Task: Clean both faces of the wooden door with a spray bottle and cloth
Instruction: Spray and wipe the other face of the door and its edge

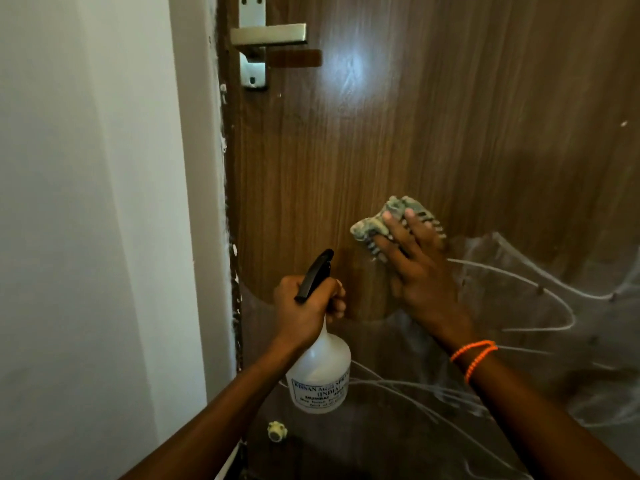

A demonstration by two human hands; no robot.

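Observation:
The brown wooden door [433, 116] fills the middle and right of the view. My right hand [412, 261] presses a greenish patterned cloth [374, 223] flat against the door face with straight fingers. My left hand [304, 306] grips the neck of a white spray bottle [318, 372] with a black trigger head, held just in front of the door, lower left of the cloth. The lower part of the door carries a dull film with white scribble marks.
A metal lever handle [268, 33] on a plate sits at the door's upper left. A white wall [86, 202] and door frame stand to the left. A small round door stopper [276, 431] sits low near the door edge.

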